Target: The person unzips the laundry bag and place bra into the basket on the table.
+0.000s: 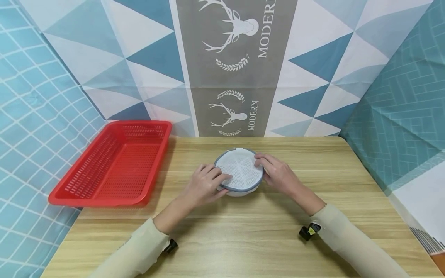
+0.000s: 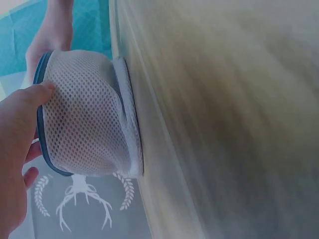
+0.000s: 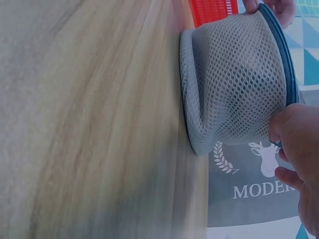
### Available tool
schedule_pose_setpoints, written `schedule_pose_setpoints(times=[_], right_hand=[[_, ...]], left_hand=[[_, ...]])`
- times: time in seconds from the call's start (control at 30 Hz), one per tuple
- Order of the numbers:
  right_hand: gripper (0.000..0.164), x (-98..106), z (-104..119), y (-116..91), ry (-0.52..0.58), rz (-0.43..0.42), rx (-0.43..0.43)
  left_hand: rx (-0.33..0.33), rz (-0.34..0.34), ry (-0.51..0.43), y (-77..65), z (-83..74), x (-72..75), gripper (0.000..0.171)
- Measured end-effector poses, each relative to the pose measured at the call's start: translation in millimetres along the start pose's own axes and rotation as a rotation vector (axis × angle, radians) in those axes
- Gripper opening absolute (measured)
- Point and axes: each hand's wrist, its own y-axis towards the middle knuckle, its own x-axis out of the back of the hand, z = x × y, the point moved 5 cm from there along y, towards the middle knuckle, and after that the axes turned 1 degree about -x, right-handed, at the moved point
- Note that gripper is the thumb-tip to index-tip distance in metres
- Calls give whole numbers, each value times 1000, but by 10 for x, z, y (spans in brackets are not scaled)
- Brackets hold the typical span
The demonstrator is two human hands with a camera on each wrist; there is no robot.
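Two hands pinch the rim of a round mesh bag

A white mesh bag (image 1: 240,170) with blue-grey edging stands on the wood-grain table (image 1: 243,239), its flat mesh top facing up and its base against the surface. The wrist views show its side wall creased near the base. The left hand (image 1: 206,183) is closed on the near-left part of the rim, thumb against the side wall and fingers curled over the top. The right hand (image 1: 278,173) pinches the rim on the right side, thumb below the edging and fingertips on the mesh. Neither hand spreads wide; each leaves only the thickness of the rim between thumb and fingers.

To the left of the bag, well apart from it, sits a red perforated basket (image 1: 125,173). Pale sleeves (image 1: 354,239) cover both forearms. Behind the table hangs a patterned backdrop (image 1: 240,112) with triangles, white deer heads and the word MODERN
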Motion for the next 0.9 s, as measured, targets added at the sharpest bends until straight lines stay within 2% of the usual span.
schedule_pose_setpoints(times=[0.1,0.27,0.37,0.43,0.63,0.9], right_hand=[[42,9,27,0,5,-10,26],[53,46,121,-10,30,-19,83],[60,65,185,-13,51,-4,104],[62,70,221,-18,59,19,110],[64,53,262,-31,60,91,92],[65,8,166,-5,58,106,56]], left_hand=[[54,49,-65,-13,67,5,56],[208,208,-211,-58,255,-31,83],[277,278,-251,-86,343,-58,94],[302,309,-265,-105,377,-76,95],[338,350,-290,-143,395,-124,87],[351,305,-325,-141,345,-127,70]])
